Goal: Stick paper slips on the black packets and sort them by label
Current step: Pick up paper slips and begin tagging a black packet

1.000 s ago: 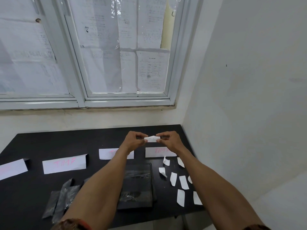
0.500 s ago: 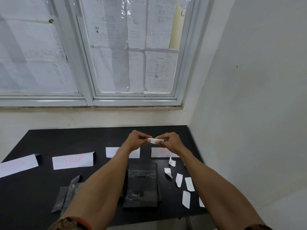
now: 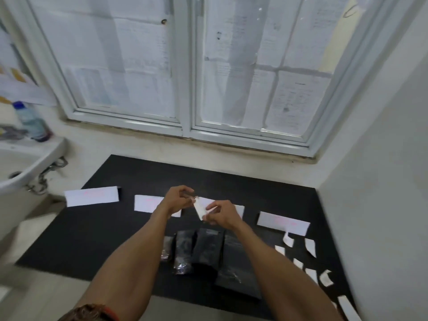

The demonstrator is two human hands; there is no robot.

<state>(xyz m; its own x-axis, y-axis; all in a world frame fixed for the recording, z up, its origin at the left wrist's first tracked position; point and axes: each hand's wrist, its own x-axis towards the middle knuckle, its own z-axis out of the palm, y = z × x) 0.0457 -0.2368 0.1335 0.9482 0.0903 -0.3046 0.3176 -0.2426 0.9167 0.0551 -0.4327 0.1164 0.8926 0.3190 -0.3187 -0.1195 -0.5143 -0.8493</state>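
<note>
I see both hands raised over the middle of the black table (image 3: 115,228). The left hand (image 3: 177,200) has its fingers curled and pinches the upper end of a white paper slip (image 3: 200,209). The right hand (image 3: 221,216) pinches the lower end between thumb and forefinger, so the slip sits tilted between them (motion blur softens the fingertips). Toward the table's near edge, black packets (image 3: 207,250) lie side by side, some overlapping. Four white label cards (image 3: 91,196) with faint pink writing run in a row across the table's middle. Loose slips (image 3: 310,247) are scattered along the table's right side. A sink (image 3: 27,158) stands beyond the table's left end.
</note>
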